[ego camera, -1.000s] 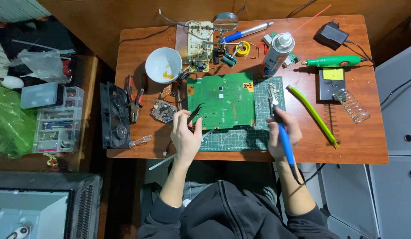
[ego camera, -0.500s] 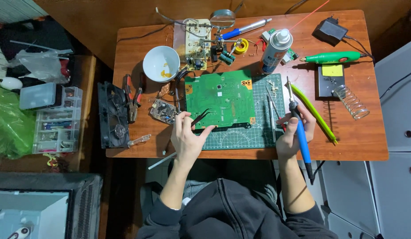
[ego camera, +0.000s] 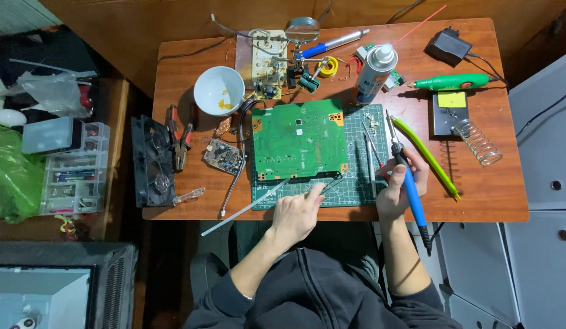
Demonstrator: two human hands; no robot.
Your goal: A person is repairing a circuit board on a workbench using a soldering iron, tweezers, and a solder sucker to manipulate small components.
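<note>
Blue soldering iron (ego camera: pixel 410 186) upright in right hand (ego camera: pixel 397 186); left hand (ego camera: pixel 298 213) pinching tweezers (ego camera: pixel 332 184) near green board (ego camera: pixel 298 141).

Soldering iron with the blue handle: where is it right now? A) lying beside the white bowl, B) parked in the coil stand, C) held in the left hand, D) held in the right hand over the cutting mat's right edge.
D: the right hand grips the blue-handled soldering iron, tip pointing away from the person, over the right edge of the cutting mat; the coil stand is empty.

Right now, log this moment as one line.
left hand: holds tweezers | right hand: grips blue soldering iron | green circuit board: flat on cutting mat
</note>
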